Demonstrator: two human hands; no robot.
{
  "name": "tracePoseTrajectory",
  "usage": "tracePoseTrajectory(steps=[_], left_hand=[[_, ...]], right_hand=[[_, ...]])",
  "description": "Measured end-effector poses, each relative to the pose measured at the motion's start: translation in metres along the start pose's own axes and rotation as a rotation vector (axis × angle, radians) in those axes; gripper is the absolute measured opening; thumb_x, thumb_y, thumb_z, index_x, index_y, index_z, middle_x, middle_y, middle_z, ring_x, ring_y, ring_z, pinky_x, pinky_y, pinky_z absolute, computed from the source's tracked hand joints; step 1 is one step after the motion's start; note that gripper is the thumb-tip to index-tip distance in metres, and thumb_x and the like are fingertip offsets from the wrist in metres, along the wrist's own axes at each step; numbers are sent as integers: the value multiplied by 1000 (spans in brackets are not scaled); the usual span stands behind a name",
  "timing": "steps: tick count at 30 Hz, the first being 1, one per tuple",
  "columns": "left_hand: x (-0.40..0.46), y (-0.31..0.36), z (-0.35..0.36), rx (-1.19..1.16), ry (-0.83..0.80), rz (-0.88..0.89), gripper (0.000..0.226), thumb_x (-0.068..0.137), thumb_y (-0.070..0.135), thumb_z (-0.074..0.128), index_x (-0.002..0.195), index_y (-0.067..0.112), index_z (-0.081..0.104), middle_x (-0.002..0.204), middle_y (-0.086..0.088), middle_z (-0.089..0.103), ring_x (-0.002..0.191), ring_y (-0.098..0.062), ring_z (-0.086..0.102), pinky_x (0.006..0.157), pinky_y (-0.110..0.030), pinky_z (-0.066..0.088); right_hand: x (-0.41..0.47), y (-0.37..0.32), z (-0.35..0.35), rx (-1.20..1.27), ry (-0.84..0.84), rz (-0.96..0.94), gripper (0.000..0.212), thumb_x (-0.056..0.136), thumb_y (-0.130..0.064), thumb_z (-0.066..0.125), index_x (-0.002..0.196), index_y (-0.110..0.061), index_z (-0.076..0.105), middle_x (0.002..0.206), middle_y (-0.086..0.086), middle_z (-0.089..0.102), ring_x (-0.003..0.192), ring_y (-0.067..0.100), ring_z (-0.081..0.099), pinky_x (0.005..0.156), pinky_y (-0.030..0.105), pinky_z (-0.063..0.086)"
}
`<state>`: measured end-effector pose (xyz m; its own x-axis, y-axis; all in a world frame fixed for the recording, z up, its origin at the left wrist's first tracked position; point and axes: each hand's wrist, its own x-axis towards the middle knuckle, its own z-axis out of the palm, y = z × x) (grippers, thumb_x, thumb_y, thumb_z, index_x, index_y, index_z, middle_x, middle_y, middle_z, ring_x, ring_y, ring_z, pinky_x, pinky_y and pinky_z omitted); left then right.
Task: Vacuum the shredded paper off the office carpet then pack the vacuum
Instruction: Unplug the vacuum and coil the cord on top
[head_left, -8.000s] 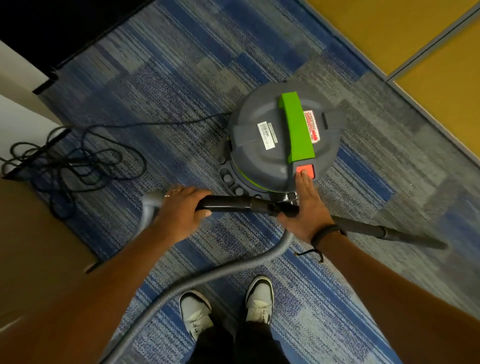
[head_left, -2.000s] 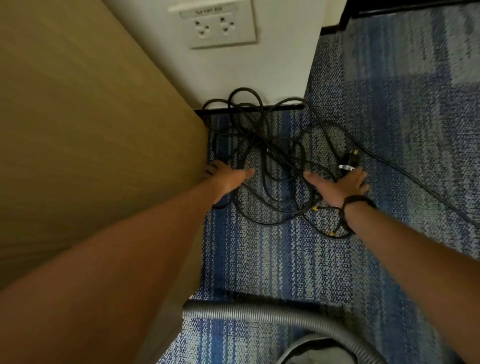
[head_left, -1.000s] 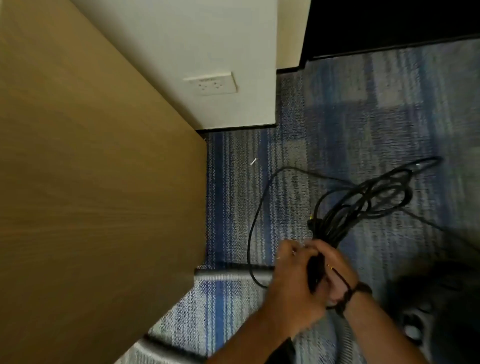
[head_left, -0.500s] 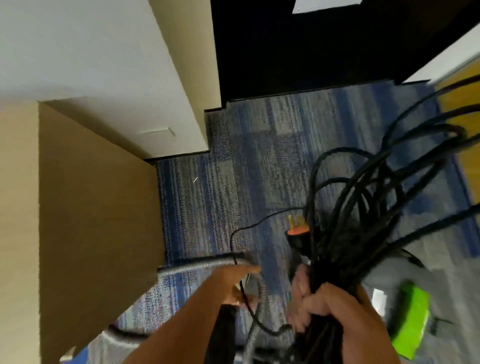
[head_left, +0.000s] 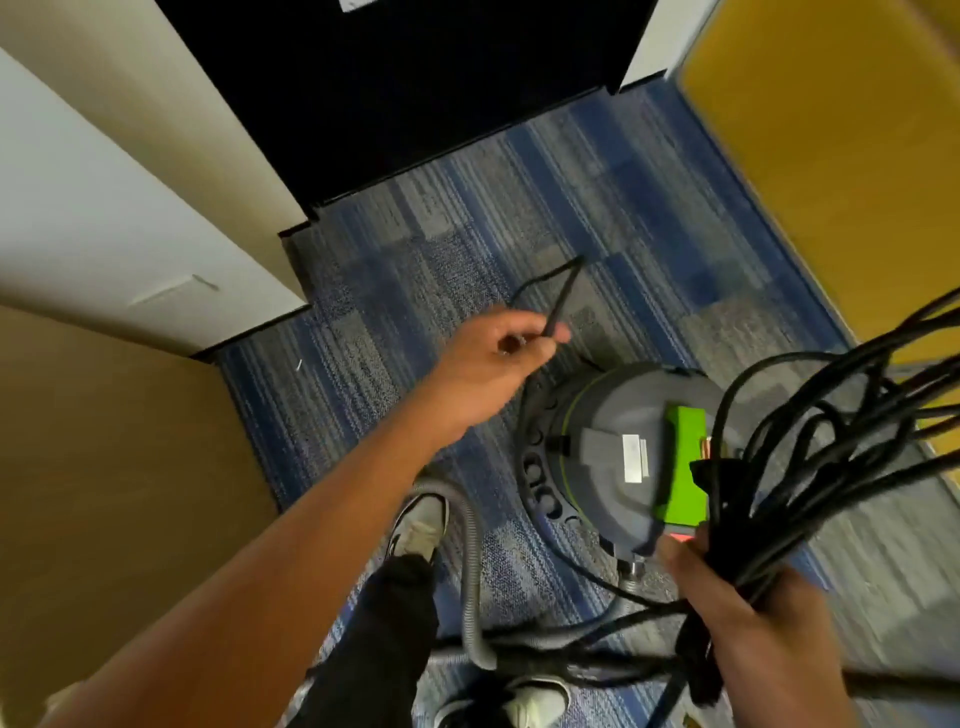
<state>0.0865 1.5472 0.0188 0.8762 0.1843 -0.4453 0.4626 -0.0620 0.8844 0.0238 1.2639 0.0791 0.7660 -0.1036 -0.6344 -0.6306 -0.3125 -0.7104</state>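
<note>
The grey canister vacuum (head_left: 608, 447) with a green handle (head_left: 684, 467) stands on the blue-grey carpet (head_left: 467, 218) at centre right. My right hand (head_left: 737, 587) grips a thick bundle of black power cord (head_left: 810, 447) that fans out up and to the right over the vacuum. My left hand (head_left: 498, 364) is raised left of the vacuum and pinches a single loop of the same cord (head_left: 558, 296). The grey ribbed hose (head_left: 470, 561) curves on the floor by my feet. One small white paper scrap (head_left: 298, 365) lies near the wall corner.
A brown wooden panel (head_left: 104, 493) fills the left side, with a white wall (head_left: 78, 208) beyond it. A dark doorway (head_left: 415, 78) lies ahead. A yellow partition (head_left: 831, 156) runs along the right. My shoes (head_left: 418, 525) stand beside the hose.
I have turned right, so the vacuum is now in full view. My left hand rose from near the hose and now pinches a cord loop out to the left. The right hand still holds the bundle.
</note>
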Motion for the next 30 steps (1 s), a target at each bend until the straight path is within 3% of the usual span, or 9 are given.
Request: tracePoseTrajectory(steps=[5,8,11,14,18,21,23,27,30], left_hand=[[-98,79,101,376,-320,378,22,94,20,76,116,23,79,98,12,68,90,-3,65,81,-27,55],[-156,90,166,508,-283,512,21,96,17,69,116,20,78,112,4,68,103,-18,65,89,-41,54],[-185,108,184,303,-372,428,29,100,15,69,126,25,76,115,12,71,104,-2,67,91,-29,56],[-151,113,191,252,-91,396,45,96,11,73,136,31,65,120,16,66,96,4,65,84,-17,55],[-31,84,228,790,-183,292,88,94,21,75,161,40,21,166,3,17,153,-35,25,124,-52,27],[35,53,240,925,-473,176,32,108,27,54,137,17,63,127,-7,59,128,-31,55,99,-36,43],[52,37,236,817,-546,44,29,111,26,48,118,10,71,106,-3,73,104,-25,69,86,-31,48],[42,24,238,649,-316,59,27,110,32,48,109,7,58,94,-15,65,86,-33,66,82,-45,55],[10,37,252,446,-362,56,17,109,29,47,109,12,45,91,-2,49,80,-16,50,76,-40,45]], right_hand=[[-10,-20,-36,224,-105,-227,79,46,-71,91,105,-20,77,106,6,78,103,25,73,96,43,56],[-25,-29,-74,501,-121,-160,53,66,-53,89,104,-19,77,101,8,75,93,26,71,82,36,59],[-35,-23,-121,578,-123,-76,23,86,-23,70,99,-4,67,81,11,63,74,24,62,60,28,57],[-42,-20,-160,599,-131,-136,13,88,-11,63,93,-4,53,66,7,37,61,23,42,51,26,46],[-31,-18,-186,432,-125,-218,15,89,-14,67,82,-6,56,63,6,43,59,24,43,55,30,42],[-15,-27,-190,313,-66,-341,25,93,-16,64,72,-7,55,61,10,50,59,24,48,57,26,43],[1,-35,-192,177,3,-402,30,95,-22,64,73,-4,58,64,13,59,60,24,56,55,21,45],[52,-38,-191,-40,151,-455,29,94,-35,67,78,-11,66,73,16,68,70,29,66,58,27,50],[100,-30,-175,-123,168,-454,45,98,-45,64,83,-3,61,77,22,67,74,36,66,63,43,54]])
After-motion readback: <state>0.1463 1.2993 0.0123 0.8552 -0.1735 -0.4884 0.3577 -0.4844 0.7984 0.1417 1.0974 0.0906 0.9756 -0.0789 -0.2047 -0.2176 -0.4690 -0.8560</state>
